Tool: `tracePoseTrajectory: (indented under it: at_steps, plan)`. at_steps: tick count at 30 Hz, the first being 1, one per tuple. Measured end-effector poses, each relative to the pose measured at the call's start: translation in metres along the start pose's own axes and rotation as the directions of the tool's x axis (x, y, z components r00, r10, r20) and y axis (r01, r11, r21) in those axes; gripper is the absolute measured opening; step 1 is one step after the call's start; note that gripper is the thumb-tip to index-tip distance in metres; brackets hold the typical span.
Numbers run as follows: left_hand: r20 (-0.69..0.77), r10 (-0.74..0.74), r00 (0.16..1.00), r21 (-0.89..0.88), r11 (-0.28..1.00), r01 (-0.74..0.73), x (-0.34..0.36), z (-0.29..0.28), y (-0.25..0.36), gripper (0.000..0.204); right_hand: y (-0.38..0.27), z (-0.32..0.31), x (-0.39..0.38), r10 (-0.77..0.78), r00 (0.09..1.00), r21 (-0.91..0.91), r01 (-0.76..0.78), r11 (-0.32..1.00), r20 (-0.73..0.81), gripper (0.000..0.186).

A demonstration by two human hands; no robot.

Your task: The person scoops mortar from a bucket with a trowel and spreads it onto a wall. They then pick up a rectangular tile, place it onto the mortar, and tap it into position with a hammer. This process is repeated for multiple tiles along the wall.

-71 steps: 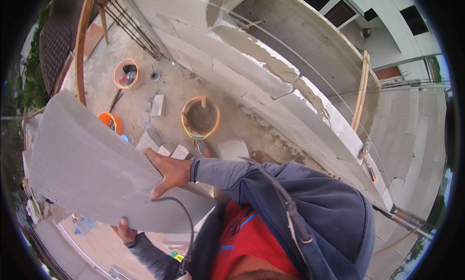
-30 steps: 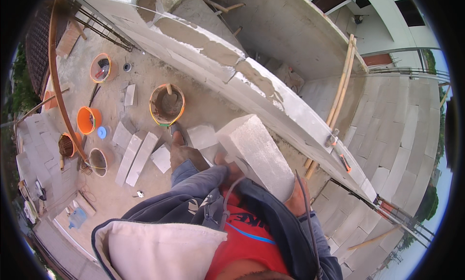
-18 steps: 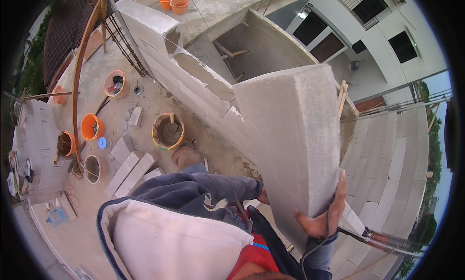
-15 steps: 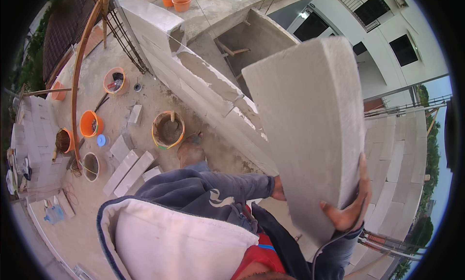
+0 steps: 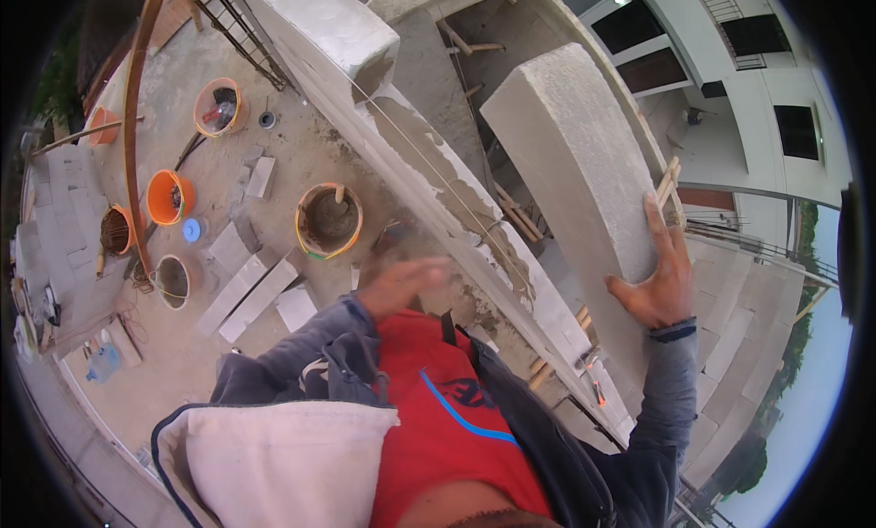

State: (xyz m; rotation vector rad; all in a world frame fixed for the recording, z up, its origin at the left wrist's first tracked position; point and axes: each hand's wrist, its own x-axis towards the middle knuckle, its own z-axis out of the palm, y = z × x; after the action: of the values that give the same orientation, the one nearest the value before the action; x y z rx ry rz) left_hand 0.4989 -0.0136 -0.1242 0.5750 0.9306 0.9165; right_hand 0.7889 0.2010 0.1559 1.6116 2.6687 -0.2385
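A large pale grey building block [image 5: 584,154] stands tilted at the right of the half-built block wall [image 5: 447,227]. My right hand [image 5: 659,277] grips its near edge, thumb on one face and fingers on the other. Whether its lower end rests on the wall I cannot tell. My left hand [image 5: 406,286] is in the air in front of my chest, blurred, fingers stretched out and nothing in it. Grey mortar lies along the wall's top, with a thin string [image 5: 420,140] stretched over it. Beyond the mortar, another block [image 5: 319,26] sits on the wall.
On the floor at left stand a mortar bucket [image 5: 328,220], an orange bucket [image 5: 171,198] and several others. Loose blocks [image 5: 246,291] lie near them. A small orange-marked tool [image 5: 598,386] rests by the wall's near end. Beyond the wall is a drop with wooden pieces [image 5: 518,213].
My left hand has let go of the block and swung left, away from it. The block appears lower and farther from me, with my right hand still on it. My view has shifted.
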Motion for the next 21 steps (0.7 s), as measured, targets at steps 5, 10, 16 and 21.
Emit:
tracePoseTrajectory:
  at_steps: [5, 10, 16, 21]
  plan:
    - [-0.763, -0.024, 0.646, 0.191, 0.946, 0.261, -0.093, -0.241, -0.133, 0.054, -0.022, 0.058, 0.064, -0.041, 0.988, 0.031, 0.037, 0.999, 0.147, 0.120]
    - [-0.790, -0.046, 0.611, 0.488, 0.557, 0.672, -0.209, -0.302, -0.238, 0.040, -0.046, 0.094, 0.087, -0.119, 0.982, 0.107, 0.104, 0.989, 0.143, 0.117]
    - [-0.716, -0.143, 0.683, 0.472, 0.622, 0.625, -0.212, -0.291, -0.300, 0.045, -0.065, 0.115, 0.083, -0.169, 0.978, 0.118, 0.154, 0.981, 0.121, 0.115]
    - [-0.778, -0.065, 0.625, 0.266, 0.868, 0.420, -0.160, -0.212, -0.283, 0.057, -0.081, 0.123, 0.069, -0.159, 0.974, 0.054, 0.152, 0.987, 0.164, 0.119]
